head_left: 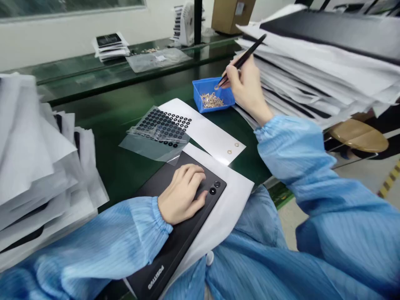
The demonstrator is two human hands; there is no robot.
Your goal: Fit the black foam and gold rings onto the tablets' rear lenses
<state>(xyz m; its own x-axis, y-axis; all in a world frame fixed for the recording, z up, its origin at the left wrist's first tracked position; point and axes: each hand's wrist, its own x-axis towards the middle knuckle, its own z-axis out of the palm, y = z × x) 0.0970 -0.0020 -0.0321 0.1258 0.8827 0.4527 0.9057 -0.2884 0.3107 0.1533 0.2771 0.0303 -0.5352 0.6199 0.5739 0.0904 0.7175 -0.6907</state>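
Black tweezers (pixel 251 51) are gripped in my right hand (pixel 248 87), tips pointing down over the blue bin (pixel 214 110). A small gold ring (pixel 216 87) appears at their tips. Inside the bin lies a heap of similar rings (pixel 210 101). My left hand (pixel 183 195) rests on the back of a dark tablet (pixel 175 241), fingers slightly bent and apart, beside its two camera lenses (pixel 215 187). White paper (pixel 239 187) lies under the tablet. Two gold rings (pixel 229 152) sit on a white strip (pixel 200 127).
A clear sheet of black rings (pixel 156 129) overlaps the strip. Tall stacks of wrapped flat items stand at left (pixel 37 158) and right (pixel 312 75). On the back shelf are a plastic bag (pixel 159 60), a small stack (pixel 110 46), a white fan (pixel 186 24) and a cardboard box (pixel 229 16).
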